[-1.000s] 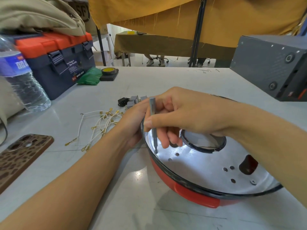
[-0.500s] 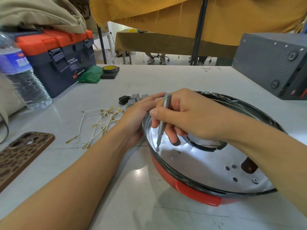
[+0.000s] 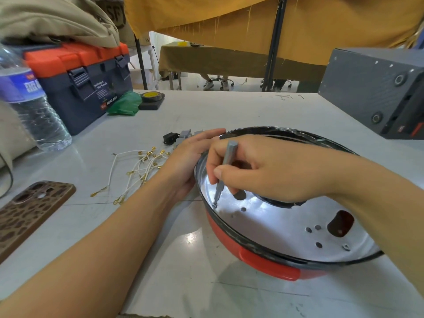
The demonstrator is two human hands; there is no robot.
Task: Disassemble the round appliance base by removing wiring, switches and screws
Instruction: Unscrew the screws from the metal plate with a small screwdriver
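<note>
my right hand (image 3: 270, 171) pinching the little screwdriver (image 3: 226, 171) down on a screw (image 3: 215, 204) inside the red base (image 3: 270, 263), left hand (image 3: 190, 161) gripping the base's rim, pulled wires (image 3: 140, 167) left of the base

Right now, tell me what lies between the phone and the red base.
In the head view: white wires on the table, and the left hand with its forearm.
</note>
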